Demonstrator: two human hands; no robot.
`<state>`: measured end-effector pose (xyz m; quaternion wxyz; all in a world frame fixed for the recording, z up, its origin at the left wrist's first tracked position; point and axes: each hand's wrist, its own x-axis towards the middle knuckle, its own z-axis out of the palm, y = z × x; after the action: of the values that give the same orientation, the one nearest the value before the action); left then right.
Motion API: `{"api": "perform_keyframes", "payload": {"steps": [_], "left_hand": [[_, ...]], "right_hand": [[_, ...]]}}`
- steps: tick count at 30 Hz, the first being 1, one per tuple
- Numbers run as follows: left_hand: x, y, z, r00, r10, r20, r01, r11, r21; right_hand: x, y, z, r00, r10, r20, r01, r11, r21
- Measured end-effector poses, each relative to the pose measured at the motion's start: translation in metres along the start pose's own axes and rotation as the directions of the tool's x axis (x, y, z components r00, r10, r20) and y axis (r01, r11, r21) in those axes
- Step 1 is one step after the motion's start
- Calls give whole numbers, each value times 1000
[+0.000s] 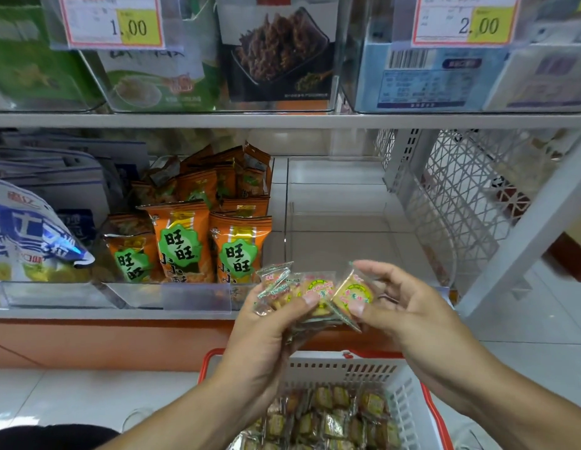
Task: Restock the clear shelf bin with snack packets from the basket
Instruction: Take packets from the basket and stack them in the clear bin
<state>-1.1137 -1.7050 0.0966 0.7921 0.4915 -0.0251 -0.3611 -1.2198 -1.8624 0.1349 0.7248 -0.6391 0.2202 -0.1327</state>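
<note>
My left hand [269, 323] grips a fanned stack of snack packets [302, 290], thumb pressed on top so none slip. My right hand [399, 303] pinches the end packet [352, 295] to peel it free. The clear bin [341, 222] waits just behind; the basket [409, 394] sits below.

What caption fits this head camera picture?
Both hands hold snack packets above the basket.
</note>
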Motion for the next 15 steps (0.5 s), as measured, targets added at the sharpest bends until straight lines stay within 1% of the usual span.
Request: {"api": "perform_keyframes", "payload": {"steps": [2, 3, 4, 5, 6, 7, 9, 11, 13, 15], "left_hand": [[-2, 1, 1, 1000, 20, -7, -20, 1000, 6], [-3, 2, 2, 1000, 25, -9, -24, 1000, 11], [-2, 1, 3, 1000, 28, -12, -28, 999, 18], [-3, 0, 4, 999, 28, -22, -27, 999, 24], [-3, -1, 4, 999, 27, -25, -26, 999, 30], [-3, -2, 6, 999, 24, -28, -23, 999, 33], [-3, -4, 7, 999, 32, -20, -31, 999, 40], [-3, -4, 8, 998, 49, -25, -47, 997, 57], [-3, -5, 8, 998, 57, -29, -54, 996, 77], [-1, -6, 7, 999, 47, -18, -46, 997, 55]], "right_hand": [[1, -2, 2, 993, 106, 49, -114, 975, 191], [2, -4, 1, 987, 146, 67, -159, 942, 296], [2, -5, 1, 982, 174, 72, -188, 903, 388], [3, -6, 1, 979, 190, 66, -200, 875, 441], [3, -5, 2, 979, 195, 52, -198, 871, 450], [2, -3, 4, 979, 198, 38, -196, 888, 415], [-3, 6, 9, 976, 218, 6, -210, 934, 291], [-8, 15, 17, 969, 248, 5, -242, 942, 231], [-10, 21, 23, 962, 271, 36, -270, 920, 285], [-11, 21, 26, 947, 318, 37, -306, 863, 403]]}}
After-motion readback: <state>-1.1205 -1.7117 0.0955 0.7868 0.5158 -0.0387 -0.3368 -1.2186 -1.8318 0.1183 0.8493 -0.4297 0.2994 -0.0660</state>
